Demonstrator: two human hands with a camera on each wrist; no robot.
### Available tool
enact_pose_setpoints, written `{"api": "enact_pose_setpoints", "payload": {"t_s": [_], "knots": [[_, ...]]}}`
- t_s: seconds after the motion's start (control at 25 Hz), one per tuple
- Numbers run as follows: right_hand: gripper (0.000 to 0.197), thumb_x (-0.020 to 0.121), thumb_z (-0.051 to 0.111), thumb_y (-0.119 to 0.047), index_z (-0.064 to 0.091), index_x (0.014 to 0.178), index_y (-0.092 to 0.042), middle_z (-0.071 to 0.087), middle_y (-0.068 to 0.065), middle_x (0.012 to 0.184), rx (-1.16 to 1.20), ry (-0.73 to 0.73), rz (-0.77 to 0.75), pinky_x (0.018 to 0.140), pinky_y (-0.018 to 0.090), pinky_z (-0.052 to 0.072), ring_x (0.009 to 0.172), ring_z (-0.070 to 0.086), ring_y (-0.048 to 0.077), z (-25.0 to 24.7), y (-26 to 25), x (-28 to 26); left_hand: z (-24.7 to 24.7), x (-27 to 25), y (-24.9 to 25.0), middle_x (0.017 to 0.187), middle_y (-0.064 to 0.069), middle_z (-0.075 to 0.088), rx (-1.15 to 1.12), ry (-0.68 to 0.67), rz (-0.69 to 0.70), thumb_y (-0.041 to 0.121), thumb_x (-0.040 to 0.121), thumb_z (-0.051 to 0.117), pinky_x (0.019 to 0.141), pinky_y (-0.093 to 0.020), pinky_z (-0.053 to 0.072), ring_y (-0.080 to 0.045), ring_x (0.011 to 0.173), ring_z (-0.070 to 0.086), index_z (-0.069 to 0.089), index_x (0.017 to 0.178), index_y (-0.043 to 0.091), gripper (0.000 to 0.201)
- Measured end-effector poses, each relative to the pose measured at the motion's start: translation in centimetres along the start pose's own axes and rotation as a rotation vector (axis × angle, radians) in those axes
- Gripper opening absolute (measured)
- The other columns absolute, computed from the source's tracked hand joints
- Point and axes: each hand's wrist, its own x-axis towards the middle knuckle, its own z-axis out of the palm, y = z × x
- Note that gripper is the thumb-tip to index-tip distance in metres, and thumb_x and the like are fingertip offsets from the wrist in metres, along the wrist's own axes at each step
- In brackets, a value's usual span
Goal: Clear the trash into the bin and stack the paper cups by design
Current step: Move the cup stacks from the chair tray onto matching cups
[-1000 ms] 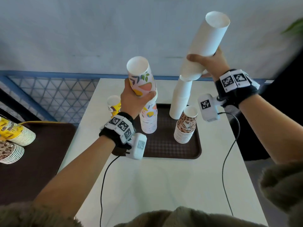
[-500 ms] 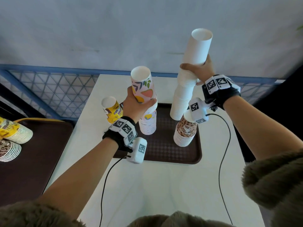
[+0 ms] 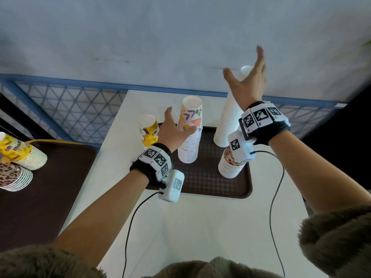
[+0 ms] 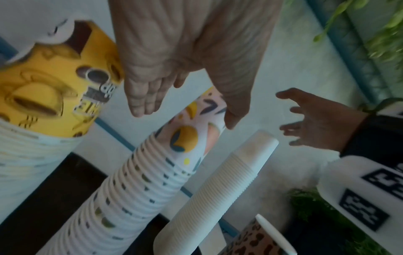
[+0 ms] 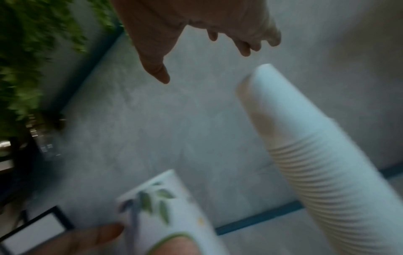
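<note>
Four stacks of upturned paper cups stand at a brown tray (image 3: 210,183): yellow (image 3: 149,130), floral (image 3: 190,133), tall plain white (image 3: 227,119) and leopard-print (image 3: 228,169), the last partly hidden by my right wrist camera. My left hand (image 3: 176,129) is spread with straight fingers right beside the floral stack's top cup (image 4: 189,134); whether it touches the cup is unclear. My right hand (image 3: 248,79) is raised and spread near the white stack's top (image 5: 305,138), holding nothing. In the left wrist view the white stack (image 4: 218,198) stands free beside the floral one.
A second brown tray (image 3: 50,197) on a dark table at the left carries a yellow stack (image 3: 22,155) and a leopard stack (image 3: 12,177) lying on their sides. A blue mesh railing (image 3: 66,109) and a grey wall run behind the white table (image 3: 200,227). Camera cables trail over the table.
The white cups I held came down onto the tall white stack, and the floral cups onto the floral stack. Both hands have let go and spread open.
</note>
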Motion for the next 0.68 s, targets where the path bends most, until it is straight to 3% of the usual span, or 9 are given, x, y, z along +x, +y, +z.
{"api": "enact_pose_setpoints", "payload": {"t_s": [0.08, 0.24, 0.32, 0.4, 0.56, 0.6, 0.68], "knots": [[0.078, 0.072, 0.059, -0.04, 0.03, 0.138, -0.01, 0.041, 0.011, 0.14, 0.068, -0.018, -0.137, 0.109, 0.04, 0.031, 0.13, 0.039, 0.025, 2.2, -3.1, -1.0, -2.3, -0.9, 0.5, 0.133, -0.016, 0.048, -0.049, 0.094, 0.071, 0.028, 0.077, 0.069, 0.097, -0.027, 0.034, -0.025, 0.124, 0.047, 0.021, 0.14, 0.016, 0.08], [0.053, 0.078, 0.059, -0.027, 0.045, 0.126, -0.008, 0.052, 0.009, 0.128, 0.247, -0.13, -0.246, 0.096, 0.024, 0.037, 0.118, 0.049, 0.021, 8.8, -10.4, -4.4, -9.4, -1.6, -1.1, 0.108, -0.005, 0.056, -0.135, 0.328, 0.152, 0.026, 0.076, 0.069, 0.094, -0.035, 0.046, -0.02, 0.103, 0.056, 0.039, 0.127, 0.015, 0.06], [0.043, 0.08, 0.06, -0.025, 0.051, 0.118, -0.008, 0.059, 0.008, 0.117, 0.313, -0.233, -0.273, 0.087, 0.019, 0.038, 0.107, 0.054, 0.016, 13.3, -13.7, -6.5, -14.2, -1.7, -3.4, 0.112, -0.006, 0.058, -0.114, 0.426, 0.133, 0.024, 0.077, 0.068, 0.09, -0.028, 0.045, -0.016, 0.1, 0.056, 0.042, 0.124, 0.012, 0.055], [0.035, 0.08, 0.062, -0.023, 0.056, 0.112, -0.008, 0.062, 0.007, 0.101, 0.361, -0.369, -0.287, 0.081, 0.018, 0.04, 0.093, 0.055, 0.011, 19.1, -17.2, -9.3, -20.0, -2.2, -7.1, 0.117, -0.009, 0.059, -0.071, 0.529, 0.082, 0.022, 0.078, 0.067, 0.089, -0.025, 0.043, -0.019, 0.105, 0.056, 0.044, 0.123, 0.009, 0.052], [0.033, 0.08, 0.066, -0.022, 0.058, 0.11, -0.01, 0.058, 0.001, 0.089, 0.323, -0.712, -0.184, 0.071, 0.011, 0.042, 0.083, 0.055, 0.012, 30.2, -22.0, -16.2, -30.1, -4.1, -16.2, 0.12, -0.015, 0.055, 0.033, 0.681, -0.036, 0.017, 0.078, 0.066, 0.093, -0.036, 0.043, -0.028, 0.111, 0.052, 0.046, 0.121, 0.004, 0.049], [0.036, 0.079, 0.066, -0.024, 0.057, 0.111, -0.01, 0.058, 0.0, 0.09, 0.288, -0.792, -0.149, 0.076, 0.015, 0.044, 0.085, 0.056, 0.014, 33.1, -22.9, -18.1, -32.4, -4.6, -18.6, 0.121, -0.017, 0.054, 0.065, 0.715, -0.089, 0.017, 0.078, 0.066, 0.094, -0.037, 0.042, -0.029, 0.113, 0.051, 0.046, 0.122, 0.005, 0.049], [0.044, 0.078, 0.069, -0.027, 0.053, 0.116, -0.011, 0.056, 0.0, 0.094, 0.224, -0.916, -0.115, 0.091, 0.033, 0.047, 0.097, 0.06, 0.022, 37.9, -23.8, -21.3, -36.2, -5.4, -22.9, 0.123, -0.018, 0.052, 0.111, 0.759, -0.199, 0.019, 0.078, 0.065, 0.092, -0.038, 0.041, -0.031, 0.115, 0.049, 0.045, 0.123, 0.007, 0.05]]}}
